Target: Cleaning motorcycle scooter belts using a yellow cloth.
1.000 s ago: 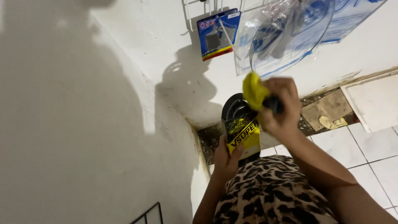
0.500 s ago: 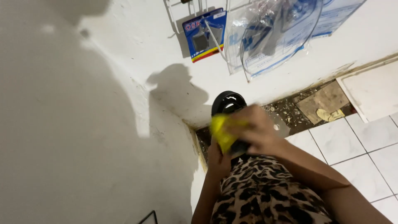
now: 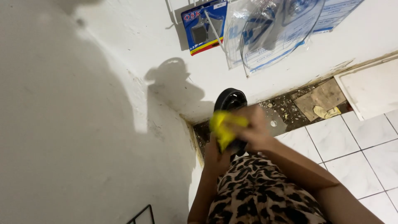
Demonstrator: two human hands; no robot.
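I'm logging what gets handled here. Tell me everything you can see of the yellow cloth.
The yellow cloth is bright, soft-looking fabric, bunched and crumpled rather than spread flat. The right hand grips it and presses it against a round black object, which the left hand supports from below. It is blurred, so its weave, edges and any stains cannot be made out.

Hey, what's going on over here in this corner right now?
A person in a leopard-print garment is working on a round black part, seen from above. The left hand holds it from below, while the right hand presses a yellow cloth against it; that hand is blurred. They stand in a corner of white walls, over a white tile floor with a dirty gap along the wall. Packaged items hang on the wall above.
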